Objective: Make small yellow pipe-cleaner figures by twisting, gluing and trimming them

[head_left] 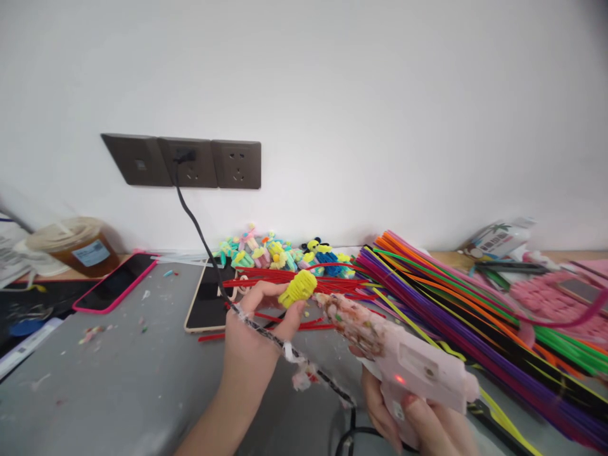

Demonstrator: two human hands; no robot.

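Observation:
Between the thumb and fingers of my left hand [259,329] is a small yellow coiled pipe-cleaner piece [300,288]. My right hand [418,415] is wrapped around the handle of a pale pink hot glue gun [422,367], whose red light is on. Its nozzle end is crusted with brown and coloured residue and points at the yellow piece, close to it; whether they touch I cannot tell. The gun's black cord [199,231] runs from the wall socket across the front of my left wrist, with bits of dried glue on it.
Bundles of coloured pipe cleaners [456,316] lie at right, red ones [266,275] in the middle. Small finished pipe-cleaner figures [275,253] pile against the wall. Two phones, one pink-cased [118,282] and one gold-edged [204,304], lie left. A drink cup [78,244] stands far left.

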